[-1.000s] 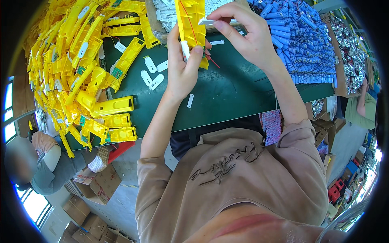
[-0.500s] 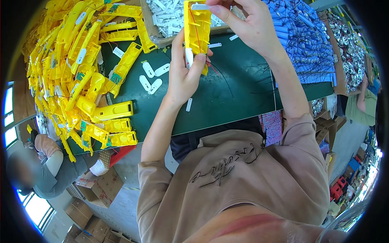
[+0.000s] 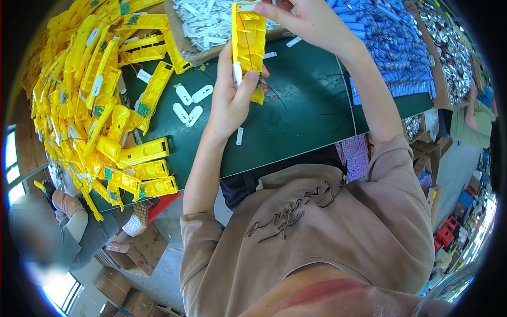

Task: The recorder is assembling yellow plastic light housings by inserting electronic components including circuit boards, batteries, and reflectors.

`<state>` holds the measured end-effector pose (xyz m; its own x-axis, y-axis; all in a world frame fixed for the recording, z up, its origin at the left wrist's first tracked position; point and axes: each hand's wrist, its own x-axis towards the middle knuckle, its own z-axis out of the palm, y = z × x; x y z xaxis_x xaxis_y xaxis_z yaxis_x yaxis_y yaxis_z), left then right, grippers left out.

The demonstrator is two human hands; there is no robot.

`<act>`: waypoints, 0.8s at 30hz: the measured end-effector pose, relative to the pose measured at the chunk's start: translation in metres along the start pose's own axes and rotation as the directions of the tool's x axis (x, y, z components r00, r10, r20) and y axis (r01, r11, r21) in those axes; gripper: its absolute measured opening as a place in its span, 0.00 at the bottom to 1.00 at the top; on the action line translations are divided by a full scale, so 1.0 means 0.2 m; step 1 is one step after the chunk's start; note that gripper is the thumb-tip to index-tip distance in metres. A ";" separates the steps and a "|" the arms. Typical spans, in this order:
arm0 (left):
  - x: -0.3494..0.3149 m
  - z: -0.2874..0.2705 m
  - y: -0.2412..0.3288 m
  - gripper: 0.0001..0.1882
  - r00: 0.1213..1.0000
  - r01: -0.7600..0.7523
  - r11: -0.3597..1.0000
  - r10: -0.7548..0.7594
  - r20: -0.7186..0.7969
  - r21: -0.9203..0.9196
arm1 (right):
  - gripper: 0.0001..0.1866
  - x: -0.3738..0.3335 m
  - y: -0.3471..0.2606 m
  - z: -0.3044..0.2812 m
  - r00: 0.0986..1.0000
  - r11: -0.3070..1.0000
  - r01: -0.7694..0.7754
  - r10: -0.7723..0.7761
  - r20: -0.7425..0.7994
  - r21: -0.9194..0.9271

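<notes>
My left hand is wrapped round a yellow plastic housing, held upright over the table with its hollow side showing. A red wire runs along inside it. A white piece sits at its left edge by my thumb, and loose red and black wires hang out near its lower end. My right hand pinches a small white plastic strip lying across the housing's upper end. Some of the right fingers are cut off by the picture's top edge. Several white oval plates lie left of my left wrist.
Yellow housings with green boards are heaped at left. A carton of white strips stands at the back. Blue wired cylinders are stacked at right, beside a box of shiny metal parts. Another person is at lower left.
The white strip in my right fingers has come down level across the housing's upper end. Both hands and the housing appear slightly further left, as the whole view has shifted.
</notes>
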<state>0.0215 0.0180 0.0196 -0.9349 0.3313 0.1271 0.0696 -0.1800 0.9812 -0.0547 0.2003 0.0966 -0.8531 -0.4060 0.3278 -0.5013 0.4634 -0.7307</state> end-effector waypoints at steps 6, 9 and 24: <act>0.01 0.04 0.01 0.27 0.997 0.016 1.000 -0.016 0.069 -0.002 | 0.11 -0.01 0.06 -0.06 0.978 0.996 0.044 -0.059 0.199 0.079; 0.01 0.04 0.00 0.26 0.995 0.067 0.996 -0.063 0.077 -0.058 | 0.13 -0.04 0.04 -0.08 0.969 0.996 -0.081 0.085 0.233 -0.029; 0.00 0.04 0.00 0.23 0.999 0.027 0.999 -0.026 0.024 -0.044 | 0.10 -0.45 0.53 -0.20 0.981 0.441 0.160 0.028 0.192 -0.883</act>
<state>0.0237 0.0262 0.0218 -0.9278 0.3581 0.1047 0.0288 -0.2111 0.9770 -0.0368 0.3164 0.0140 -0.8234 -0.5362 0.1859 -0.4853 0.8351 0.2591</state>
